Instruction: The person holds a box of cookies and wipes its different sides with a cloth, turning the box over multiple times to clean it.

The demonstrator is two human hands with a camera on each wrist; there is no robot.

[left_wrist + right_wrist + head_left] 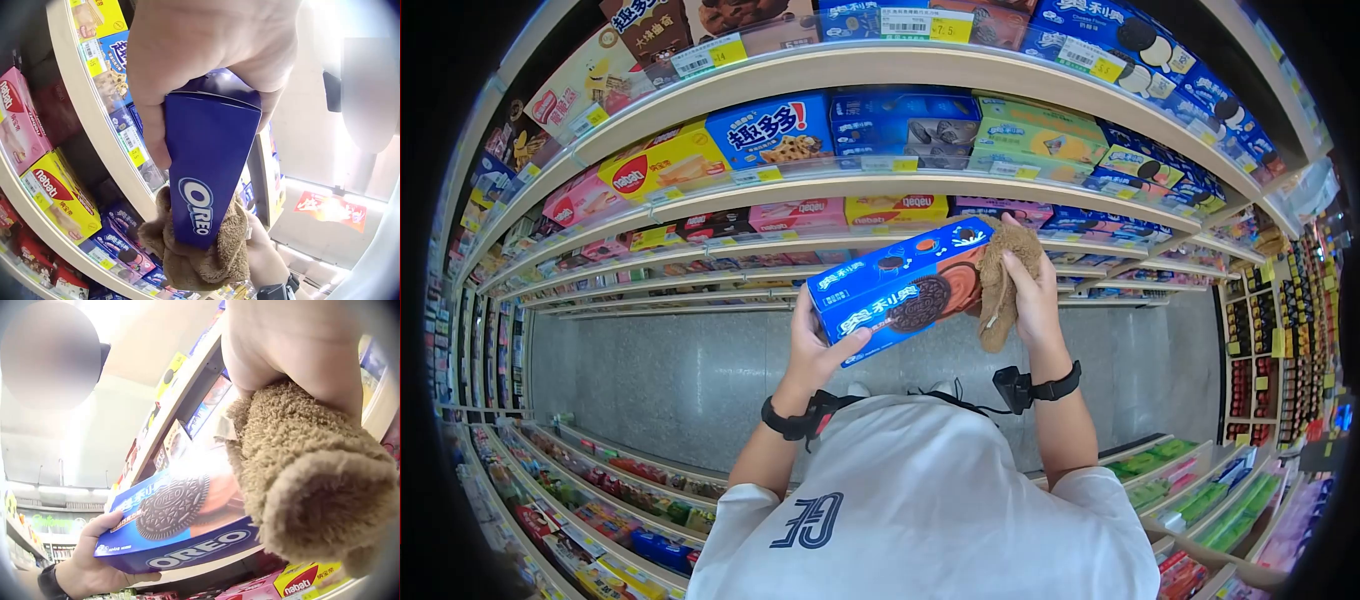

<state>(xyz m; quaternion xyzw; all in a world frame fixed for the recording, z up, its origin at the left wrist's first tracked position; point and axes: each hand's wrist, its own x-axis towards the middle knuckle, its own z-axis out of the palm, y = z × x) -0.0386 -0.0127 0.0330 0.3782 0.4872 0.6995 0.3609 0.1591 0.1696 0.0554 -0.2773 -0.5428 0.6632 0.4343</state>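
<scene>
Oreo box (900,290), closed so its contents are hidden, is held up in front of the shelf edge (850,188), which carries rows of biscuit boxes (770,135). My left hand (815,350) grips its left end. My right hand (1035,295) clutches a brown fuzzy cloth (1000,285) against its right end.

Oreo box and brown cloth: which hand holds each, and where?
The left hand grips the Oreo box by its left end; the right hand holds the brown cloth against the other end.

Curved shop shelves (960,70) stocked with biscuit boxes (770,135); grey floor (670,375).
</scene>
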